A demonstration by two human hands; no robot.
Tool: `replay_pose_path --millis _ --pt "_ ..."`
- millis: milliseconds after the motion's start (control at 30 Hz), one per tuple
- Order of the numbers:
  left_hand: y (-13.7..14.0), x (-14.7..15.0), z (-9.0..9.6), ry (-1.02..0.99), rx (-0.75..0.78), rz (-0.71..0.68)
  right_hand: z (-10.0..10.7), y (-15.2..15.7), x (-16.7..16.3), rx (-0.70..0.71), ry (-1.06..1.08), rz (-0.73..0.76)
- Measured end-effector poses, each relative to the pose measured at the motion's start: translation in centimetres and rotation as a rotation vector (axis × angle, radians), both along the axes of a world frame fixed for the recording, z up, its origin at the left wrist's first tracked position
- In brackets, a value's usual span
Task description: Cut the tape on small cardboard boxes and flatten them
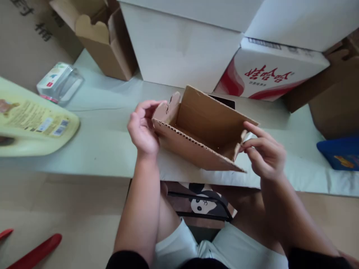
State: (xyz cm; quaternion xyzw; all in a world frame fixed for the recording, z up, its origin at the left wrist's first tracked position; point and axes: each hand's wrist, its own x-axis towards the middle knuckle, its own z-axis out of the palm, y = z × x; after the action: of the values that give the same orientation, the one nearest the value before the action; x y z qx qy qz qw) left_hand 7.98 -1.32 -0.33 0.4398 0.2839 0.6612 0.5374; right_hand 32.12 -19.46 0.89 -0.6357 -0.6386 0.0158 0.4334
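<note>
An open-topped brown cardboard box [196, 145] is tilted between my two hands above the table's front edge. Its inside shows bare cardboard, and a notched flap stands at its left end. My left hand [144, 129] grips that end, with fingers behind the flap and the palm against the corner. At the right end, my right hand [265, 153] pinches the short end flap [238, 145] between thumb and fingers, the index finger resting on the far wall's corner. Behind the box a dark flat object [224, 101] lies partly hidden.
White boxes [182, 48] and a red-and-white carton [260, 71] line the back. Another open cardboard box [112, 56] stands back left. A clear plastic container [60, 84] and a pale yellow bottle [36, 119] are at left; a blue object [340, 153] is at right.
</note>
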Motion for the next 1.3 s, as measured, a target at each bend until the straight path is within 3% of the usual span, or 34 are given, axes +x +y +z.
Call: replay_pose_path --millis 200,300,433,600,833,1000,1100,1300 --pt "-0.8 2.9 -1.2 0.219 0.1 -0.023 -3.9 1.6 0.8 0.153 0.18 -0.252" --pt "-0.9 3.8 -1.6 0.28 0.169 0.041 -4.9 1.4 0.8 0.1 0.307 -0.188" --pt "-0.8 4.7 -2.0 0.248 0.217 0.092 -5.2 0.7 1.0 0.022 0.321 -0.06" --pt "-0.5 5.1 -2.5 0.232 0.175 0.093 -6.6 0.3 1.2 0.101 0.383 0.036" --pt "0.5 4.1 -2.8 0.305 0.143 -0.087 -6.8 0.3 0.9 0.006 0.312 -0.038" --pt "0.3 4.1 -2.9 0.321 0.136 -0.088 -6.5 0.2 0.7 0.049 0.201 -0.04" --pt "0.1 4.2 -2.8 0.332 0.142 -0.096 -6.7 0.1 0.5 -0.021 0.139 -0.07" --pt "0.4 3.8 -2.8 0.426 0.081 -0.118 -7.3 0.2 0.2 -0.015 0.177 -0.01"
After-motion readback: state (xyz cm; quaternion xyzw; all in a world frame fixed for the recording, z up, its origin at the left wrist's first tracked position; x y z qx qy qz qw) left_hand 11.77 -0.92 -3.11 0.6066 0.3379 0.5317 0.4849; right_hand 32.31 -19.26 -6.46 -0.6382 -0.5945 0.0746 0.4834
